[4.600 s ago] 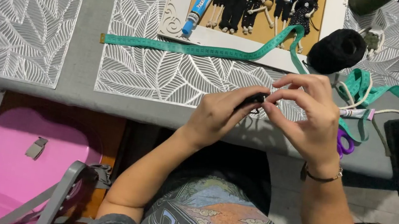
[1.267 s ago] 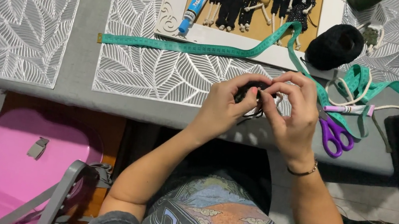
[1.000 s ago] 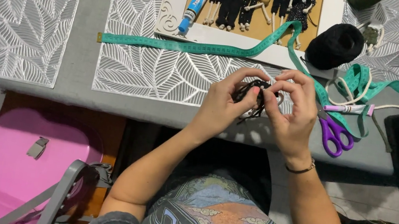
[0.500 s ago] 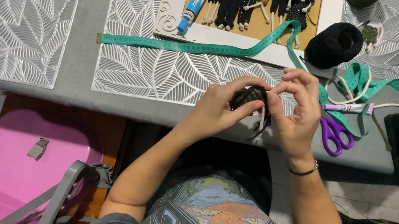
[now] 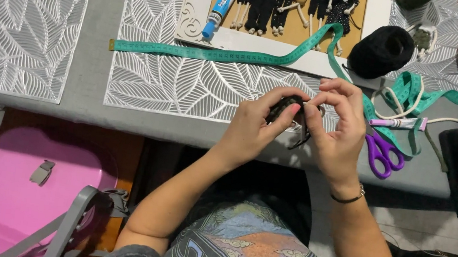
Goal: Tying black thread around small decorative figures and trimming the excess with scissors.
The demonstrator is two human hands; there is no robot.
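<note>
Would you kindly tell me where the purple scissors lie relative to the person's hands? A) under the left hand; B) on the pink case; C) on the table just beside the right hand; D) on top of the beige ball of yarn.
C: the purple scissors lie on the grey table right beside the right hand, partly over the green tape measure, away from the left hand.
</note>
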